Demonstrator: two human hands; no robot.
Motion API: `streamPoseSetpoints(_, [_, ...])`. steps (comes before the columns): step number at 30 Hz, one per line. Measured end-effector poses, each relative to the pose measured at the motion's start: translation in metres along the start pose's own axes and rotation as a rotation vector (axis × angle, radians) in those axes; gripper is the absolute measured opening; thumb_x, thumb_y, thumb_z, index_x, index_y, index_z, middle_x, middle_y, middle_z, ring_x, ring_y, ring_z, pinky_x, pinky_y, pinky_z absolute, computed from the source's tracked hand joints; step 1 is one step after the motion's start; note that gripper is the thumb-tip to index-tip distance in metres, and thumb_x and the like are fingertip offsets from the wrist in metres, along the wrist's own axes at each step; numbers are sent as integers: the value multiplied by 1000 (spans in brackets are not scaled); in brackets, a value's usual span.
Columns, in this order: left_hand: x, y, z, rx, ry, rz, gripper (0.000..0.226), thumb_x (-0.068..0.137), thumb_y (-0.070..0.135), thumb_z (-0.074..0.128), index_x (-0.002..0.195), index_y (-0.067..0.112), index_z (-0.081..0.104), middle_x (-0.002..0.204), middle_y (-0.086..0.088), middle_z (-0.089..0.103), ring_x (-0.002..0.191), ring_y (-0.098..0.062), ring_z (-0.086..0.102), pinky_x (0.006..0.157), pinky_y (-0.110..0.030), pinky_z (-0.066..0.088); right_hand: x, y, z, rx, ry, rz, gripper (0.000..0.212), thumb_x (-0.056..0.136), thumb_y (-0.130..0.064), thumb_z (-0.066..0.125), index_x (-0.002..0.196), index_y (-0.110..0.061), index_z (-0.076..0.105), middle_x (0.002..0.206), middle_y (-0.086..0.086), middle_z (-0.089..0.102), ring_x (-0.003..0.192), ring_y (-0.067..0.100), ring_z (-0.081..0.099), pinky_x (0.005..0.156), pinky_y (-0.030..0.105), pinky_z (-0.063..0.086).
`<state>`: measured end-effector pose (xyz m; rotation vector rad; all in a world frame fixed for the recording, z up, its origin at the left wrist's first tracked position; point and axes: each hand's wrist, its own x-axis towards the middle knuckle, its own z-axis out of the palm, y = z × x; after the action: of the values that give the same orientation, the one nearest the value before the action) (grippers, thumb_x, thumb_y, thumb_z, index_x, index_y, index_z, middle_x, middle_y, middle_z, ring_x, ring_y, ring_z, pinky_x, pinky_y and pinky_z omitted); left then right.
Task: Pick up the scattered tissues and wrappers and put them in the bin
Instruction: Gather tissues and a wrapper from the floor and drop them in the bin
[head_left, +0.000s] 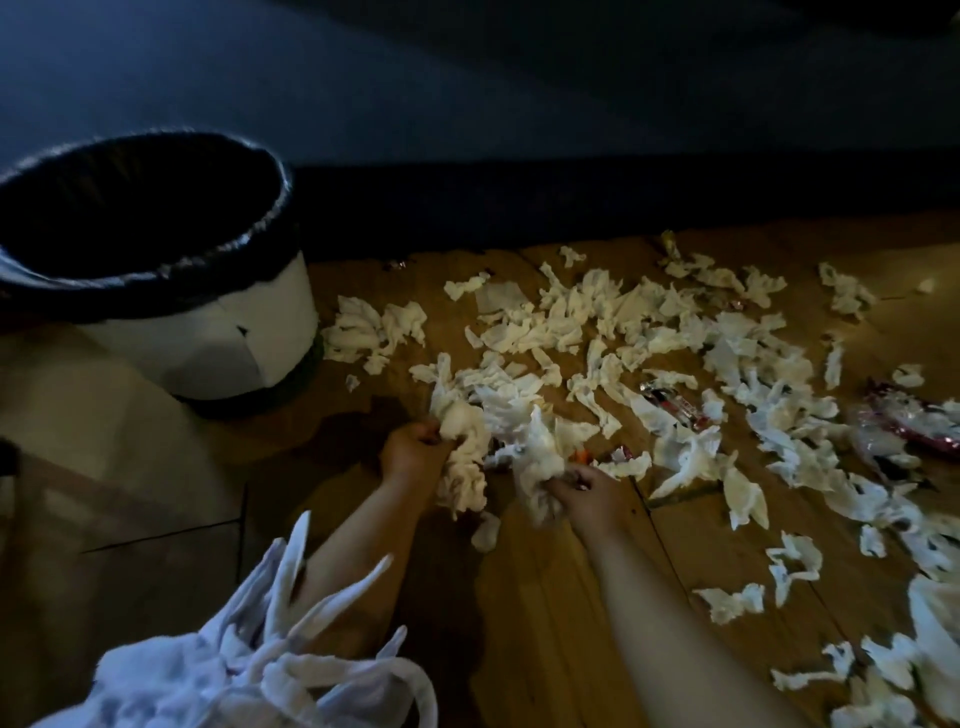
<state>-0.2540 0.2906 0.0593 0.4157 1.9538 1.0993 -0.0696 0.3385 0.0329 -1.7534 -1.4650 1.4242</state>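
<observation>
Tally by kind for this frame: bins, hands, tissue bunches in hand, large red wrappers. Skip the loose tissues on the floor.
Bin: 1
Hands: 2, left hand, right hand
Held tissue bunches: 2, left bunch, right bunch
Large red wrappers: 2, middle wrapper, far-right wrapper
Total: 7

There was one bin (208, 332). Two hands showed, the left hand (413, 449) and the right hand (592, 493), each gripping one bunch of tissues (561, 322). The scattered tissues numbered several dozen, too many to count exactly. At least three wrappers (672, 404) lay among them.
</observation>
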Motion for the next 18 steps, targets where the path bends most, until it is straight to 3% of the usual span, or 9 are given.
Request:
streamPoseSetpoints(3, [-30,39,-28,-5,15,17,37,87,12,60,124,13,56,94,-1,60,96,-21,63,87,-39,55,-20,-33,0,143,34,103,44,79,-18,71,121,-11,59,115,9,63,102,28,61,84,36,51])
streamPoseSetpoints(5, [-49,62,-47,-13,38,54,37,88,11,59,125,13,56,91,2,59,87,-16,62,81,-34,56,-36,-60,-2,241,27,146,46,77,-15,73,121,-9,58,109,9,63,100,29,60,89,42,49])
streamPoseSetpoints(9, [-73,98,-82,-33,50,122,31,88,11,59,119,11,60,99,-5,62,79,-14,62,64,-25,54,-61,-114,-1,374,24,159,46,75,-15,75,118,-9,59,98,11,63,94,29,60,89,43,50])
streamPoseSetpoints(13, [-74,133,-118,-40,84,186,29,88,9,59,116,7,62,94,-7,65,72,-13,61,58,-21,52,-67,-176,17,459,-50,92,43,77,-6,72,118,-2,58,109,19,63,96,34,61,88,46,50])
streamPoseSetpoints(15, [-64,154,-141,-76,120,199,30,88,9,60,117,8,61,89,-3,63,64,-7,57,49,-15,49,-63,-209,36,477,-101,56,37,78,-4,71,113,-1,60,101,16,63,85,28,60,91,48,49])
streamPoseSetpoints(18, [-40,184,-182,-130,187,206,28,87,12,62,115,11,62,83,-1,62,64,-7,56,46,-16,45,-50,-257,75,472,-203,25,30,77,-11,73,105,-10,62,92,9,65,82,24,62,84,41,52])
